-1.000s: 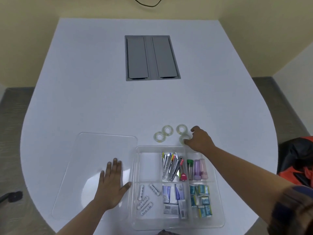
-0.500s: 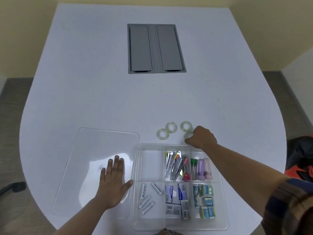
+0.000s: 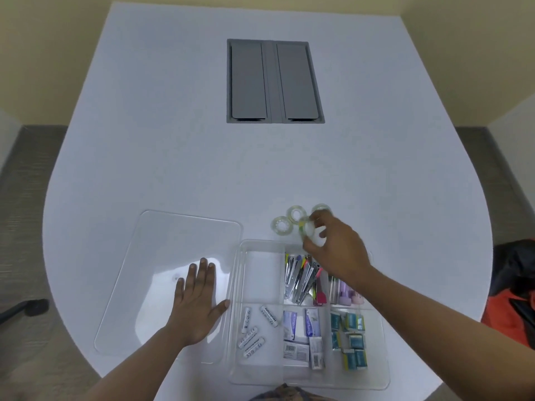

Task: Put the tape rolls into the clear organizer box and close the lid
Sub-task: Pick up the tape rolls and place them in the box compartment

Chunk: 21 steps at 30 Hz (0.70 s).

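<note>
My right hand pinches one clear tape roll, lifted just above the far edge of the clear organizer box. Three more tape rolls stay on the white table beyond the box: one at the left, one in the middle, one partly hidden behind my fingers. The box's far-left compartment holds nothing. The clear lid lies flat on the table left of the box, with my left hand spread flat on it.
Other box compartments hold batteries, nail clippers, small packets and teal packs. A grey cable hatch is set in the table's far middle. A red and black bag sits off the table's right edge.
My right hand closed on the nearest tape roll and lifted it off the table, moving slightly left toward the box. My left hand stayed flat on the lid.
</note>
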Motion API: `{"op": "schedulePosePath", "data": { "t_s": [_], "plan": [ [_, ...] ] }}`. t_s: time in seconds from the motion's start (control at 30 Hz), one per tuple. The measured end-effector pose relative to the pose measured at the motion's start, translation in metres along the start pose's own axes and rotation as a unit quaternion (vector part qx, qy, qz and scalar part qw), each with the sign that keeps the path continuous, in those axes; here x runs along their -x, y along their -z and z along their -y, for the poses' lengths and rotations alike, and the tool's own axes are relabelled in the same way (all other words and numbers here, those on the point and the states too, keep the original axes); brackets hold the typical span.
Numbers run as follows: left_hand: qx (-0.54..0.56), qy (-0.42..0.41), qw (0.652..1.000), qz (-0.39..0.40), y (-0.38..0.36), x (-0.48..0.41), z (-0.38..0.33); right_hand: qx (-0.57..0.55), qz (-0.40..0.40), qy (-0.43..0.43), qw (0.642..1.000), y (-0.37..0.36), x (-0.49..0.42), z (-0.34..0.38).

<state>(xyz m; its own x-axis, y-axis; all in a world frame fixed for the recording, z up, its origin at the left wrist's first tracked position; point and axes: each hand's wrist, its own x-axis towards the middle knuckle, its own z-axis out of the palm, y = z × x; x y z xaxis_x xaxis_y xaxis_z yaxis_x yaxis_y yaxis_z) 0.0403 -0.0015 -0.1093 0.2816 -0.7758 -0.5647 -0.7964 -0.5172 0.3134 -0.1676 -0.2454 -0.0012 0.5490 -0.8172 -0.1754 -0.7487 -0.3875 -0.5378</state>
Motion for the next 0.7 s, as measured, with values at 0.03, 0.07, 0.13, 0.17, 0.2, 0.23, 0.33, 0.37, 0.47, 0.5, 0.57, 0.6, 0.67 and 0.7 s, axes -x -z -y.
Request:
{"op": "schedulePosePath", "data": {
  "t_s": [0.03,0.07,0.13,0.17,0.2,0.23,0.33,0.37,0.47,0.5,0.57,0.6,0.67,0.7],
  "plan": [
    [0.000,-0.002,1.000,-0.003,-0.001,0.000,0.001,0.011,0.012,0.034,0.999,-0.005,0.010,0.007],
    [0.000,-0.004,1.000,-0.005,-0.001,-0.001,0.002,0.023,0.028,0.070,0.997,-0.011,0.018,0.013],
    [-0.002,-0.004,1.000,-0.007,-0.003,-0.002,0.002,0.060,0.077,0.138,0.986,-0.022,0.033,0.022],
    [-0.003,-0.005,1.000,-0.008,-0.003,-0.002,0.003,0.083,0.109,0.162,0.977,-0.028,0.037,0.025],
    [-0.002,-0.005,1.000,-0.011,-0.002,-0.001,0.003,0.104,0.138,0.176,0.969,-0.034,0.040,0.028],
    [-0.002,-0.005,1.000,-0.013,-0.002,-0.001,0.003,0.122,0.163,0.183,0.962,-0.039,0.042,0.030],
    [-0.003,-0.006,1.000,-0.016,-0.003,-0.001,0.002,0.185,0.200,0.202,0.941,-0.047,0.040,0.037],
    [0.000,-0.007,1.000,-0.016,-0.003,-0.001,0.002,0.212,0.206,0.211,0.932,-0.050,0.038,0.039],
    [0.000,-0.008,1.000,-0.018,-0.003,-0.001,0.003,0.296,0.223,0.226,0.901,-0.059,0.032,0.046],
    [0.003,-0.008,1.000,-0.020,-0.003,-0.001,0.003,0.315,0.231,0.225,0.892,-0.061,0.030,0.048],
    [0.008,-0.010,1.000,-0.023,-0.003,0.000,0.002,0.343,0.251,0.221,0.878,-0.063,0.026,0.051],
    [0.007,-0.010,1.000,-0.024,-0.003,-0.001,0.002,0.354,0.257,0.219,0.872,-0.065,0.025,0.051],
    [0.003,-0.009,1.000,-0.022,-0.003,-0.001,0.002,0.371,0.265,0.225,0.861,-0.068,0.024,0.050],
    [0.003,-0.009,1.000,-0.021,-0.003,-0.001,0.002,0.375,0.270,0.231,0.856,-0.069,0.023,0.050]
  ]
}}
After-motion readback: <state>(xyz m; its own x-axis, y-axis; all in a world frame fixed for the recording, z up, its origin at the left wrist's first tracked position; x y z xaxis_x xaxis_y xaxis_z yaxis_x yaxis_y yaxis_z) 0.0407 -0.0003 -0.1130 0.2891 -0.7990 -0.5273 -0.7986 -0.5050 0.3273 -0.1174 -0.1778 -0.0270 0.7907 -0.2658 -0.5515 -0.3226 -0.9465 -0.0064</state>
